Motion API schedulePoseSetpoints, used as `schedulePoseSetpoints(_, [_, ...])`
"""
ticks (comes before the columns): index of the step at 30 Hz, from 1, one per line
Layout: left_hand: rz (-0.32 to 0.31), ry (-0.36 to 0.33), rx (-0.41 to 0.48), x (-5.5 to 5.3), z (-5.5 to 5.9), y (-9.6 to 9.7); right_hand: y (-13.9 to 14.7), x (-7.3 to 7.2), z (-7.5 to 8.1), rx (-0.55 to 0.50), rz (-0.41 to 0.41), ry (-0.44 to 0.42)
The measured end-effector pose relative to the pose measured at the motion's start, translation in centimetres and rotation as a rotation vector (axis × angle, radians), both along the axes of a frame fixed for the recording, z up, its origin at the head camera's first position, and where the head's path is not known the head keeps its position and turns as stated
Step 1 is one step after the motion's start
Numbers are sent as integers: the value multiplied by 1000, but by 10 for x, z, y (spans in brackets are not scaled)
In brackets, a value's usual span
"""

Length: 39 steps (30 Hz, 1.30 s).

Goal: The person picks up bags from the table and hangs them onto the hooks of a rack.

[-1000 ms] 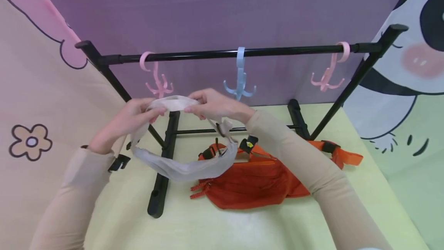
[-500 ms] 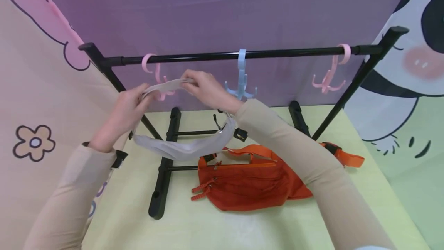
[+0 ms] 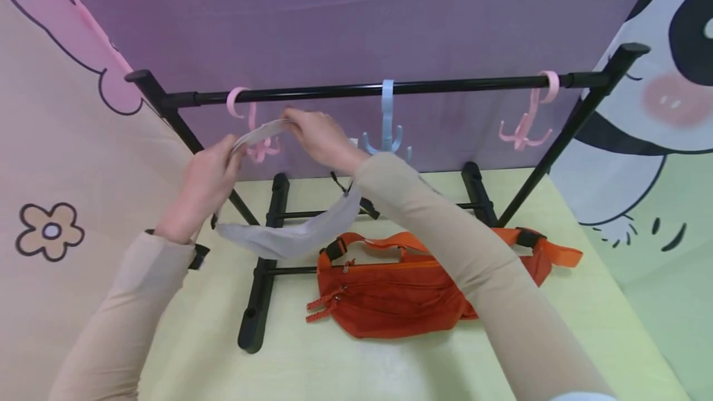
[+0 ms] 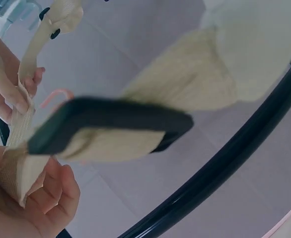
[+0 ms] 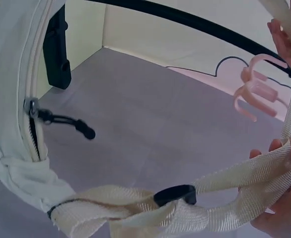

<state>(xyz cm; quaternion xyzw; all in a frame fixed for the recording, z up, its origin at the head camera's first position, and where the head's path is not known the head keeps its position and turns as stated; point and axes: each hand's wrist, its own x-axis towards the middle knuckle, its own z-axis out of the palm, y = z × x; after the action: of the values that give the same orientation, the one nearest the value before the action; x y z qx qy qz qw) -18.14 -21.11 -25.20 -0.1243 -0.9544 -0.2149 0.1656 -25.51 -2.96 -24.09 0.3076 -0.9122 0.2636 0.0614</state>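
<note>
A cream waist bag [image 3: 295,237] hangs below my two hands, its body sagging under the raised strap [image 3: 260,133]. My left hand [image 3: 207,175] pinches the strap at its left end, and my right hand [image 3: 323,138] pinches it a little farther right. The stretch of webbing between them overlaps the left pink hook [image 3: 252,117] in the head view. A dark slider [image 4: 110,116] on the strap shows large in the left wrist view. In the right wrist view, the bag's zipper pull [image 5: 68,120] dangles, and doubled webbing runs to my right-hand fingers [image 5: 279,208].
A black rack's top bar [image 3: 462,85] spans the back, carrying a blue hook [image 3: 387,116] in the middle and another pink hook [image 3: 526,125] at right. An orange waist bag [image 3: 390,302] lies on the pale table [image 3: 356,370], partly behind my right sleeve.
Both hands have risen towards the bar with the strap, my right hand also shifting left. The cream waist bag has come up with them, away from the orange bag.
</note>
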Motion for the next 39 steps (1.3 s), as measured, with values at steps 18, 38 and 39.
schedulePoseSetpoints(18, [13, -91, 24, -6, -17, -7, -9, -12, -12, 137, 7, -98])
schedulePoseSetpoints(38, [-23, -133, 70, -6, -33, -11, -9, -11, -29, 95, 44, -149])
schedulePoseSetpoints(39, [-23, -135, 72, -6, -34, -11, -10, -11, -30, 89, 48, -154])
